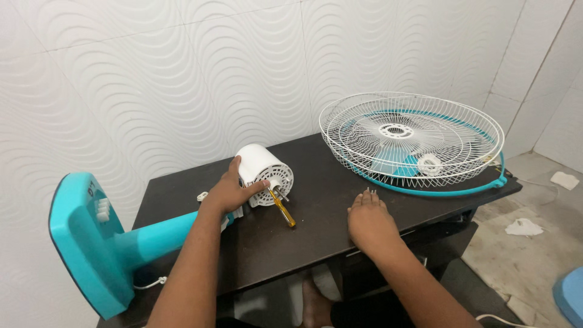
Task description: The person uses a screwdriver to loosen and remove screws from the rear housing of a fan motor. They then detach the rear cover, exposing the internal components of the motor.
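1. Gripping the white motor housing [262, 168], the left hand [228, 193] has its fingers wrapped over the top and side of it, closed on it; the housing lies on its side near the back of the dark table [316, 200], joined to the teal stand [155, 237].
2. The right hand [368, 222] lies flat on the table, fingers spread and holding nothing, with a few small screws [370, 192] just at its fingertips.
3. A yellow-handled screwdriver [281, 207] lies on the table with its tip at the housing's face, just beside the left thumb.
4. Risk, as I judge it: the teal base [82, 243] hangs past the table's left edge, so its weight could tip or drag the fan body down if the left hand lets go.
5. The screws could roll or be brushed off by the right hand; they are small and near the front edge.
6. The wire guards [413, 136] with the blade inside jut over the right corner, and a knock could send them to the floor.
7. Open room: the tabletop between the two hands and in front of the guards is bare; the wall stands close behind the housing, leaving little space there.
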